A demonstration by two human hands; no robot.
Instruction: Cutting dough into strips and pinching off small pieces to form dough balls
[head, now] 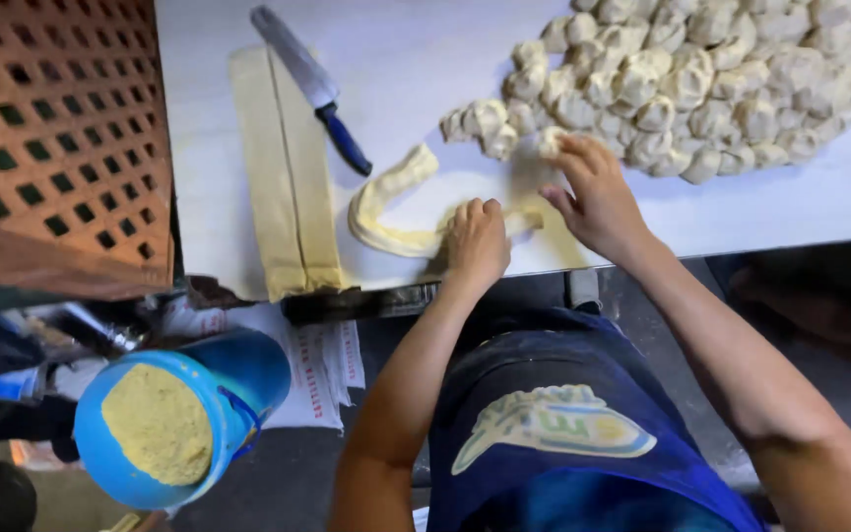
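Note:
A pale rope of dough (386, 202) curls on the white table (425, 59). My left hand (476, 243) is closed on its near end by the table's front edge. My right hand (595, 192) rests just right of it, fingers spread on the dough and on the table, its fingertips touching a dough knot (551, 141) at the edge of the pile. A large heap of knotted dough pieces (701, 79) fills the far right of the table.
Two flat dough strips (286, 167) lie at the left. A knife with a blue handle (312, 87) lies beside them. A brown perforated crate (51, 138) stands far left. Below the table sits a blue bucket (164, 419) of yellowish flour.

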